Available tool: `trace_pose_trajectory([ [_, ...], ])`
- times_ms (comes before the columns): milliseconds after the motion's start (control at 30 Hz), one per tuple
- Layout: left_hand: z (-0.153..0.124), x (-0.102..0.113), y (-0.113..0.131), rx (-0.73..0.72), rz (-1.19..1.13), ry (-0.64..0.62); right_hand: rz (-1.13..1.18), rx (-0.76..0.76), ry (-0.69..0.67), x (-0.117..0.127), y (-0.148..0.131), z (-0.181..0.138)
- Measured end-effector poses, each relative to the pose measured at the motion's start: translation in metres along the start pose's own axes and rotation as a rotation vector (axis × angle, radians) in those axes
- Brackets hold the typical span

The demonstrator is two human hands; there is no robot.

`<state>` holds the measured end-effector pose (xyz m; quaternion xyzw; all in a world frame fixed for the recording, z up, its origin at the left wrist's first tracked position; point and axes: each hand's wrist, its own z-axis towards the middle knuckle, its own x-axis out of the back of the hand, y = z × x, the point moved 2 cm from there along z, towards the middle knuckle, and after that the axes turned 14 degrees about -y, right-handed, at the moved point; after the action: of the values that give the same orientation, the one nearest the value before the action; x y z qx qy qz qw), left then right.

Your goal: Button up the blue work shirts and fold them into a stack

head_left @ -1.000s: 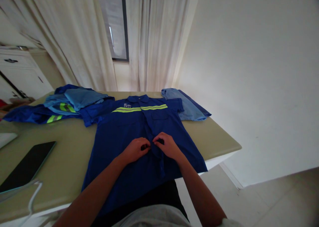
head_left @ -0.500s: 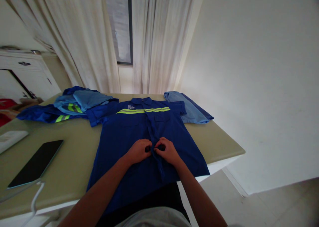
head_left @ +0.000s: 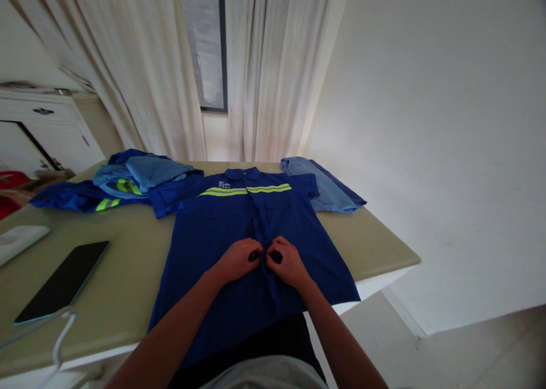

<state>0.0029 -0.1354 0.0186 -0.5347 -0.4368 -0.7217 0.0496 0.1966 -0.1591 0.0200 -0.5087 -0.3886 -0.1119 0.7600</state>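
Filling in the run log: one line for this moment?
blue shirt: flat on table | left hand: gripping its front opening | right hand: same | phone: left of shirt

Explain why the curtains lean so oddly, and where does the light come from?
Head view: the wide lens leans the curtains and white cabinet outward near the edges; daylight enters through the window between the curtains, leaving the blue work shirt dim; the left hand and right hand pinching its front look fairly sharp.
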Motion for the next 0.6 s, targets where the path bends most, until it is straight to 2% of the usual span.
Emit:
trace_pose_trajectory([
  [467,-0.0015,0.0051,0.0053,0.027,-0.223,0.012,0.075,0.032,-0.002,0.0048,0.0015,0.0001],
  [600,-0.0024,0.0057,0.0059,-0.007,-0.28,-0.005,0.094,0.021,-0.011,0.004,0.0046,0.0001],
])
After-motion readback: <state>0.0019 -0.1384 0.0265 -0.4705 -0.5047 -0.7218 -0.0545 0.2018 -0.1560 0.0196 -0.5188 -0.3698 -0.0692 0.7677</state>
